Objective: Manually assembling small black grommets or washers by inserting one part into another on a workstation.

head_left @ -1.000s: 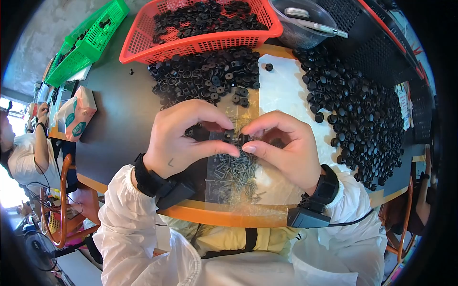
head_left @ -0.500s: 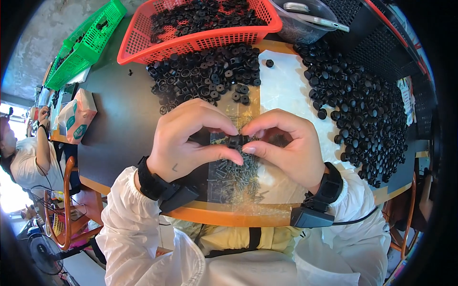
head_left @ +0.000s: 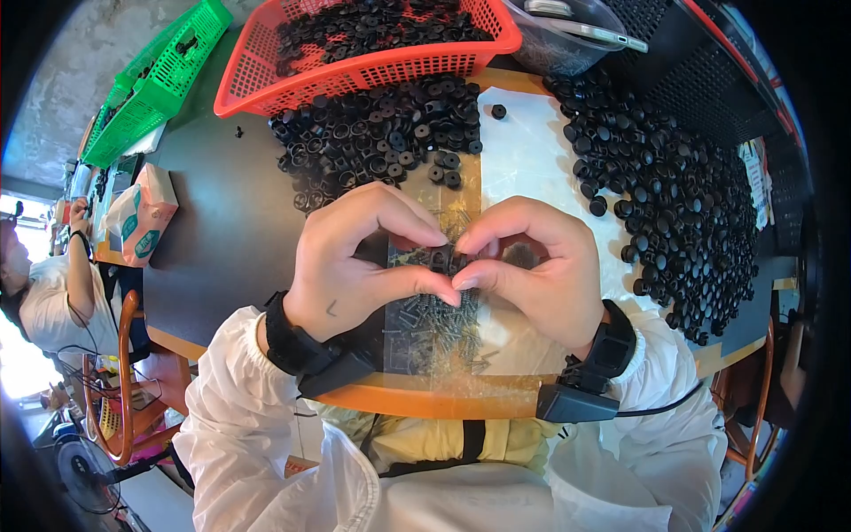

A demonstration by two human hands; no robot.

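My left hand (head_left: 355, 253) and my right hand (head_left: 534, 266) meet over the table's middle, thumbs and fingertips pinched on a small black plastic part (head_left: 441, 260). Fingers cover most of that part, so its exact shape is hard to see. Right beneath my hands lies a heap of small metal screws (head_left: 439, 332). Beyond them spreads a pile of black round plastic pieces (head_left: 372, 133), some ring-shaped, some with a centre hole. To the right is a large pile of black round caps (head_left: 683, 222), partly on a white sheet (head_left: 523, 160).
A red basket (head_left: 372, 84) of black parts stands at the back, beside a clear tub (head_left: 558, 53) with a phone (head_left: 589, 37) across it. Black crates (head_left: 700, 80) are at right. Leftward are a tissue box (head_left: 151, 217), a green basket (head_left: 164, 84) and another person (head_left: 62, 284).
Both hands remain pinched on the black part, with the fingers shifting slightly and the part turned a little. The whole view has moved slightly.
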